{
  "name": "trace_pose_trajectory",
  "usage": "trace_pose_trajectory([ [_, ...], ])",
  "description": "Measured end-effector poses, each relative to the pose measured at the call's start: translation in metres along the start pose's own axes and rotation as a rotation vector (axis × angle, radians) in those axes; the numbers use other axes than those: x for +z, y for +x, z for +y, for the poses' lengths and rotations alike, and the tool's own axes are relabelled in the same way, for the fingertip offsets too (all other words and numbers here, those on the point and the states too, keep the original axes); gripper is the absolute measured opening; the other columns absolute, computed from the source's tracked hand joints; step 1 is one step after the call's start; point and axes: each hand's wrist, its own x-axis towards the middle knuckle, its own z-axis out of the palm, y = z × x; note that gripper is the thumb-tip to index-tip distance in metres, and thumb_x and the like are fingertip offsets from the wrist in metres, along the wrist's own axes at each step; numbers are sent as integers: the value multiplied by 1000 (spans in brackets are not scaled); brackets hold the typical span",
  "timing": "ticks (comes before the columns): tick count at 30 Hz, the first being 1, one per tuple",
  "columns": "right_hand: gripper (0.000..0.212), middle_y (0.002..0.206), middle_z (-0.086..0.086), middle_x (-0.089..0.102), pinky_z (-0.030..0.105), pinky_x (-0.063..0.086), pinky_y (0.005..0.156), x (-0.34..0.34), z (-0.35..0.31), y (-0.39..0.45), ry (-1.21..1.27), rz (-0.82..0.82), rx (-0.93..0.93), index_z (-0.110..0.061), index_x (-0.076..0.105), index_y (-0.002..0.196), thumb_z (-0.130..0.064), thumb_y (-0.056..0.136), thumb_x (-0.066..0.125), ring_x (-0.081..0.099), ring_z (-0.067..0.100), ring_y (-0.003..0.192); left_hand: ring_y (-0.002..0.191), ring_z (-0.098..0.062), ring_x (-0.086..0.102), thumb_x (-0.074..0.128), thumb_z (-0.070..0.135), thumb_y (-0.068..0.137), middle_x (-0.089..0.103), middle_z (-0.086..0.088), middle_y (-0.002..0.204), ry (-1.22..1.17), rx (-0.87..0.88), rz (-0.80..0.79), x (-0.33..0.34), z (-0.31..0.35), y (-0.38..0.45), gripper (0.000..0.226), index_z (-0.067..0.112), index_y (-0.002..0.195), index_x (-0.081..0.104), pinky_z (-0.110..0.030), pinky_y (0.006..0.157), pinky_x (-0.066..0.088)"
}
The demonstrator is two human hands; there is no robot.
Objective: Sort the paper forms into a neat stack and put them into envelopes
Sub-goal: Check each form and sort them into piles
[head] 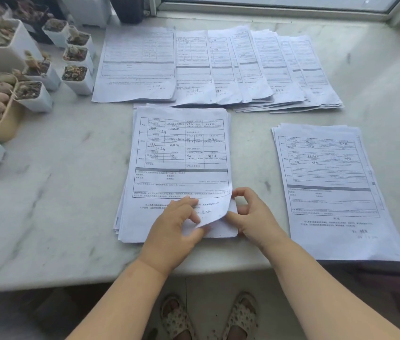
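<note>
Left hand (172, 227) grip pinches top form (181, 153) corner | right hand (250, 212) curled, touching

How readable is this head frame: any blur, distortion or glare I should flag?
Head view: even daylight, soft shadows, no harsh glare on the marble counter. Print on the middle stack is sharp but small; the fanned forms at the back are softer. Wide-angle bending curves the window frame and counter edge. The succulent pots at left are slightly smeared.
</note>
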Motion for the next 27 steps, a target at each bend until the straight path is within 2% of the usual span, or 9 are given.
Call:
trace_pose_trajectory([
  [3, 30, 69, 5, 63, 32, 44, 65, -8, 1, -4, 69, -81, 19, -20, 47, 99, 1, 87, 64, 53, 21, 68, 109, 15, 49, 61, 37, 81, 61, 28, 103, -47, -15, 38, -3, 4, 2, 25, 27, 64, 45, -3, 88, 31],
  [6, 24, 61, -1, 58, 36, 44, 73, -15, 2, -5, 62, -126, 32, -12, 54, 98, 7, 87, 60, 53, 23, 69, 94, 12, 51, 51, 44, 81, 58, 34, 89, -52, -13, 65, -5, 8, 3, 27, 22, 67, 46, -4, 79, 34],
  [9, 22, 72, 13, 62, 37, 44, 71, -8, -2, -3, 47, -67, 21, -21, 61, 89, -3, 80, 70, 56, 24, 71, 102, 15, 45, 57, 35, 81, 52, 33, 102, -51, -30, 49, -6, 10, 4, 25, 31, 64, 39, 1, 84, 29],
  [12, 19, 77, 22, 61, 37, 42, 67, -1, -1, 0, 25, -3, 11, -33, 63, 80, -20, 68, 71, 54, 25, 69, 106, 13, 46, 59, 33, 81, 52, 30, 108, -47, -37, 19, -7, 8, 4, 24, 30, 64, 42, 2, 88, 27],
  [16, 26, 65, 13, 53, 27, 34, 54, 1, 2, 4, -68, 88, 2, -29, 52, 91, -12, 81, 68, 42, 18, 55, 112, 14, 47, 78, 27, 77, 57, 23, 113, -35, -37, -13, -7, 5, 1, 27, 21, 67, 54, -1, 91, 28],
  [20, 26, 64, 10, 48, 28, 34, 52, 4, 4, 8, -162, 144, -4, -34, 50, 88, -17, 81, 69, 40, 19, 56, 114, 23, 40, 81, 22, 73, 52, 30, 115, 15, 4, -49, -9, 3, 1, 30, 22, 68, 52, 1, 92, 25],
  [22, 17, 65, 9, 57, 29, 41, 54, 4, 0, 6, -102, 115, 10, -28, 60, 92, -17, 84, 70, 51, 20, 57, 111, 28, 38, 76, 16, 79, 50, 34, 114, 4, 2, -69, -11, 3, 2, 27, 18, 67, 52, 2, 90, 25],
  [25, 12, 79, 12, 63, 26, 50, 59, 1, -7, 2, 27, 26, 65, -3, 67, 91, -15, 90, 66, 58, 19, 70, 107, 12, 50, 68, 13, 85, 60, 31, 109, -38, 22, -77, -12, 4, 5, 22, 9, 69, 54, -5, 82, 33],
  [27, 14, 80, 10, 62, 24, 49, 59, 1, -9, 1, 14, 17, 97, -4, 67, 86, -17, 92, 64, 56, 18, 72, 107, 5, 53, 64, 22, 86, 59, 31, 113, -68, 25, -74, -13, 5, 6, 19, 12, 72, 56, -7, 82, 35],
])
